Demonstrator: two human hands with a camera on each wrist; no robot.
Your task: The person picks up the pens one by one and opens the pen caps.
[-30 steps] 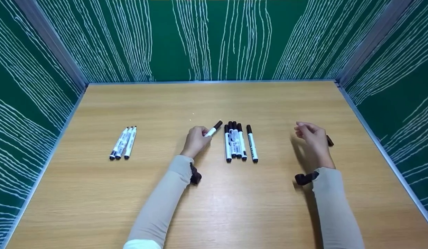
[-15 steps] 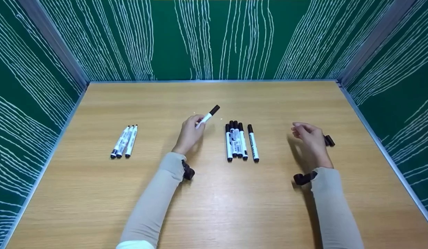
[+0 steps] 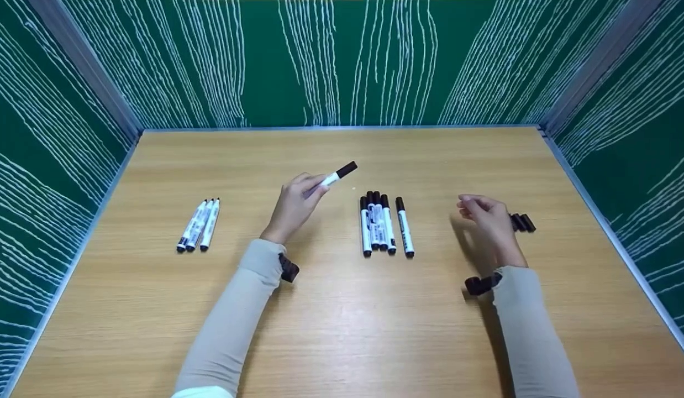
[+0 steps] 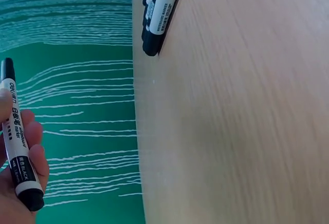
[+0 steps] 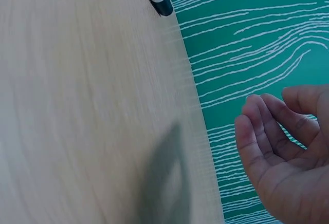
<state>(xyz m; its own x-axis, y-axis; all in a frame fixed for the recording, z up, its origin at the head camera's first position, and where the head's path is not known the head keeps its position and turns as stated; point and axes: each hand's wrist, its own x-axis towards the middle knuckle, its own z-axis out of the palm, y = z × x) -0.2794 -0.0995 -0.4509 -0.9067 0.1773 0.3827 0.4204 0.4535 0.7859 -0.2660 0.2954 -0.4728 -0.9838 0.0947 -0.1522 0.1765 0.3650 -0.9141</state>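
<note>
My left hand [image 3: 294,205] pinches a capped whiteboard marker [image 3: 332,178] above the table, its black cap pointing up and to the right. In the left wrist view the held marker [image 4: 17,136] shows its white barrel with a "BLACK" label, thumb across it. A row of capped markers [image 3: 378,226] lies on the table to the right of that hand, with one capped marker [image 3: 405,228] slightly apart. My right hand [image 3: 492,224] hovers with loosely bent fingers and holds nothing. Just behind it lie several black caps [image 3: 522,223], partly hidden by the hand.
Three uncapped markers [image 3: 199,225] lie side by side at the left of the wooden table [image 3: 342,326]. Green walls [image 3: 264,66] with white streaks enclose the back and both sides.
My left hand has lifted the marker off the table beside the row and drawn back leftward. My right hand has shifted slightly left, baring more of the caps.
</note>
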